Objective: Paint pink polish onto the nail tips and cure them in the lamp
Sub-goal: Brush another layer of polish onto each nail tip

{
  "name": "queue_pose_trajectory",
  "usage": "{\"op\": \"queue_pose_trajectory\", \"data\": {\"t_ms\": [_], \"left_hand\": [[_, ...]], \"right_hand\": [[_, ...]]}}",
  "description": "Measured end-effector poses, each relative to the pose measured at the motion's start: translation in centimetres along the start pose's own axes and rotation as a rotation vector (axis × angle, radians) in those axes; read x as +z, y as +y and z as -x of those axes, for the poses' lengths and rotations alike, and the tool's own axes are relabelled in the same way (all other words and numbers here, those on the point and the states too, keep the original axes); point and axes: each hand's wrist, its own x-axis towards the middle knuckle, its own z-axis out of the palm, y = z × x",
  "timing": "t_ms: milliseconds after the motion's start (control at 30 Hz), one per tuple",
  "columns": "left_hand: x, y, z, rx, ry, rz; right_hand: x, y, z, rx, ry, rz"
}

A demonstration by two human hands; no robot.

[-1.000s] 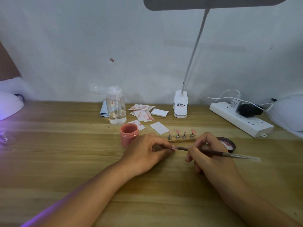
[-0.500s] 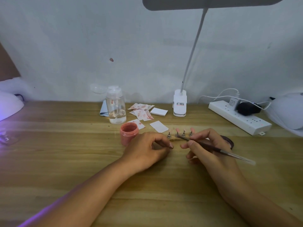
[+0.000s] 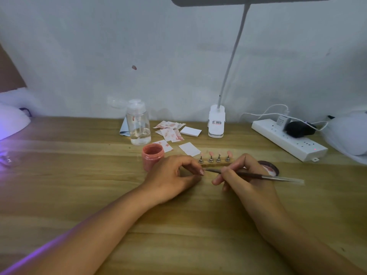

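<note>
My left hand (image 3: 172, 173) rests on the table with thumb and forefinger pinched on a small pinkish nail tip (image 3: 201, 172), mostly hidden by the fingers. My right hand (image 3: 244, 179) grips a thin brush (image 3: 258, 176) like a pen, its point touching the pinched tip. Just behind, several pink nail tips (image 3: 214, 158) stand on metal holders in a row on a wooden strip. An open jar of pink polish (image 3: 152, 156) sits left of them, touching my left hand's knuckles. The curing lamp (image 3: 12, 122) glows purple at the far left edge.
The jar's lid (image 3: 270, 168) lies behind my right hand. A clear pump bottle (image 3: 138, 126), stained paper wipes (image 3: 168, 132), a desk lamp base (image 3: 216, 124) and a power strip (image 3: 288, 141) line the back. A white rounded object (image 3: 349, 133) sits far right.
Half a second ago the brush point was lifted toward the row of holders. It is back down at my left fingertips now. My left hand has stayed put.
</note>
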Motion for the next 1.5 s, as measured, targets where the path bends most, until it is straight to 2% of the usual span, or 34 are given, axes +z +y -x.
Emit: {"op": "queue_pose_trajectory", "data": {"t_ms": [567, 700, 833, 1067, 1500], "left_hand": [[0.21, 0.01, 0.0, -0.014, 0.0, -0.001], [0.27, -0.09, 0.0, -0.007, 0.005, -0.013], [0.31, -0.06, 0.09, 0.003, 0.01, -0.028], [0.41, 0.0, 0.07, 0.029, 0.043, -0.065], [0.48, 0.11, 0.11, 0.017, 0.049, -0.082]], "right_hand": [[0.21, -0.29, 0.16, 0.054, 0.056, 0.078], [0.29, -0.28, 0.3, 0.054, 0.011, 0.13], [-0.14, -0.02, 0.14, 0.043, 0.071, 0.086], [-0.1, -0.11, 0.19, 0.016, -0.032, 0.086], [0.17, -0.38, 0.5, -0.005, -0.028, 0.105]]}}
